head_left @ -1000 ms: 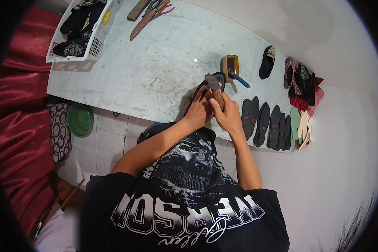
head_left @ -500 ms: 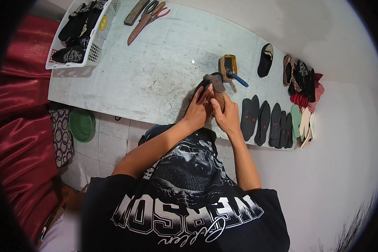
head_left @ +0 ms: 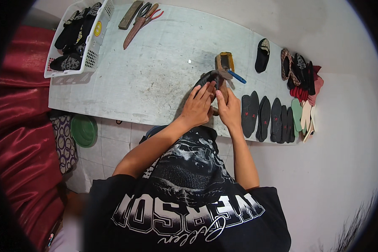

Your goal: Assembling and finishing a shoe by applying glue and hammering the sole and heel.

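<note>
Near the table's front edge, a black shoe (head_left: 206, 78) lies under my left hand (head_left: 197, 105), whose fingers are laid across it and hold it. My right hand (head_left: 229, 110) grips the wooden handle of a hammer (head_left: 225, 74). The hammer's head is just right of the shoe; whether they touch, I cannot tell. My palms hide the shoe's near end and part of the handle. Right behind the hammer stands a small yellowish tub (head_left: 225, 60) with dark contents, and a blue-handled brush (head_left: 237, 76) leans out of it.
Several black soles (head_left: 250, 113) lie in a row at the right, beside green and cream ones (head_left: 297, 111). Behind them are a black slip-on (head_left: 262, 55) and more shoes (head_left: 286, 67). Far left stand a white basket of shoes (head_left: 90, 63), pincers (head_left: 149, 19) and a sheathed knife (head_left: 132, 35).
The hammer's head has shifted right, from over the shoe to beside it. My left fingers now lie flatter across the shoe, and more of its dark surface shows.
</note>
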### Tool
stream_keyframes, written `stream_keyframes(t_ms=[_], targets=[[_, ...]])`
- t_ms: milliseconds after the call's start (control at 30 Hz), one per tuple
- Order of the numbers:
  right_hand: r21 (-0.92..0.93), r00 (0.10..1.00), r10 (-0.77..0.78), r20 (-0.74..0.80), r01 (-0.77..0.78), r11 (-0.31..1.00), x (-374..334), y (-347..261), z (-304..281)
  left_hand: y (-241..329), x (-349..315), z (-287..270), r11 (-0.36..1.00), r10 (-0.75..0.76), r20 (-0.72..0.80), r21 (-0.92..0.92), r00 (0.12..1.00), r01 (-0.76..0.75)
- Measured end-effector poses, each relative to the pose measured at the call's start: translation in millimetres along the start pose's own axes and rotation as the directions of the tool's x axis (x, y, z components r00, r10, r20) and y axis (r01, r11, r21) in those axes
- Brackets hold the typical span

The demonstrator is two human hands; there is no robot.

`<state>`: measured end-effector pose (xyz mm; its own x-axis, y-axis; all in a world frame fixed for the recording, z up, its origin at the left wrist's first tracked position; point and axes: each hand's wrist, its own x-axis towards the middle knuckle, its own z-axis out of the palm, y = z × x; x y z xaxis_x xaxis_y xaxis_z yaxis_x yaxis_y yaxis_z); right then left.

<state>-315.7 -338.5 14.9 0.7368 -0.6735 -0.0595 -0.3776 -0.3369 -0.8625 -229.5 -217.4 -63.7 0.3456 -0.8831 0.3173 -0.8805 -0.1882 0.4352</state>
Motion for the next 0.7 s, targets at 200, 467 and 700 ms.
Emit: stream_keyframes(t_ms=[200, 467, 700], targets=[[0.007, 1.0, -0.007, -0.03, 0.007, 1.0, -3, 4, 2, 2, 1, -2, 1.0, -0.014, 0.022, 0.018, 1.0, 0.014], [-0.024, 0.999, 0.031, 0.027, -0.03, 0.999, -2, -2, 7, -4, -2, 5, 0.999, 0.011, 0.03, 0.038, 0.999, -0.013], [-0.011, 0.998, 0.0, 0.062, 0.0, 1.0, -7, -3, 16, -8, -7, 17, 0.999, 0.011, 0.036, -0.046, 0.999, -0.01]])
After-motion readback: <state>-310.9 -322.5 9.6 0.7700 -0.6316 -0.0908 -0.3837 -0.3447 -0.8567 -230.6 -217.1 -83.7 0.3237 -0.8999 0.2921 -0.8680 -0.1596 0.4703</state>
